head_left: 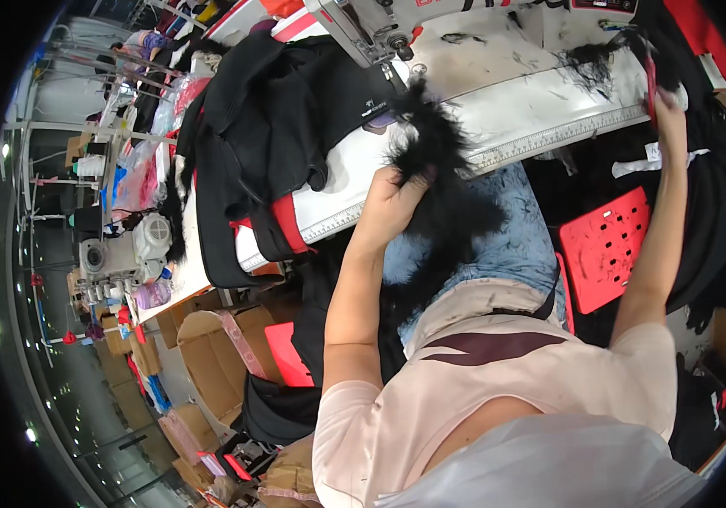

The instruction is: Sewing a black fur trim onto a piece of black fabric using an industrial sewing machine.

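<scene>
l hand (393, 203) is clenching a black fluffy strip (435, 140), grip closing on it; strip is sitting approx mid scene, upper part lying over the near edge of the white surface (511, 110), lower part hanging over the blue jeans (520, 216). r hand (670, 118) is grasping a slim red item (652, 85) at far right; exact type isn't showing. loose black fuzz (590, 69) is lying just left of r hand. black garment (261, 118) is covering surface's left part; sewing machine (350, 30) is standing at far side.
</scene>
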The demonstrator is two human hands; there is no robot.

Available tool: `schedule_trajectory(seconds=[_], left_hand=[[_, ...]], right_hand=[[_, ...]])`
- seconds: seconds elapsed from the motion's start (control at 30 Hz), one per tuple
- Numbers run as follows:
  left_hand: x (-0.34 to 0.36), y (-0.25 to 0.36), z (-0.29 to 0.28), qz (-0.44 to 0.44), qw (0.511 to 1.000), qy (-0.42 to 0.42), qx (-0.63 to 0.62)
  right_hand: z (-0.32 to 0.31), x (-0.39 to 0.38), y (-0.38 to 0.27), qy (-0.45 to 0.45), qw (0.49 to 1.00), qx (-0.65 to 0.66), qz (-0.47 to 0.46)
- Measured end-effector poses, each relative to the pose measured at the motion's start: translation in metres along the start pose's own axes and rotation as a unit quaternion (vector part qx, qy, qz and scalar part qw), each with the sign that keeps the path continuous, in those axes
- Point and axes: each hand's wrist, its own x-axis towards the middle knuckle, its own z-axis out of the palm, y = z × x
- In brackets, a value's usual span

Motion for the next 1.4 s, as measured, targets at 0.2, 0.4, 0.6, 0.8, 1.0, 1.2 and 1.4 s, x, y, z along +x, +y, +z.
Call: schedule_trajectory(seconds=[0.2, 0.4, 0.6, 0.8, 1.0, 1.2, 1.4], left_hand=[[0.007, -0.007, 0.012, -0.088, 0.985, -0.12, 0.085], [-0.003, -0.01, 0.01, -0.077, 0.958, -0.217, 0.173], [-0.009, -0.011, 0.006, -0.09, 0.962, -0.165, 0.197], [0.003, -0.004, 0.028, -0.261, 0.96, -0.081, -0.058], [0.002, 0.003, 0.025, -0.242, 0.963, -0.01, -0.116], [0.004, -0.006, 0.012, -0.216, 0.959, -0.019, -0.185], [0.007, -0.004, 0.014, -0.217, 0.952, -0.045, -0.212]], right_hand=[[0.114, -0.204, -0.033, -0.264, 0.885, 0.346, 0.165], [0.165, -0.239, -0.112, -0.357, 0.803, 0.392, 0.273], [0.174, -0.244, -0.131, -0.32, 0.889, 0.303, 0.126], [0.174, -0.255, -0.133, -0.32, 0.904, 0.273, 0.082], [0.146, -0.261, -0.117, -0.34, 0.919, 0.198, 0.022], [0.108, -0.27, -0.087, -0.48, 0.871, 0.044, -0.094], [0.108, -0.274, -0.09, -0.525, 0.851, 0.004, 0.01]])
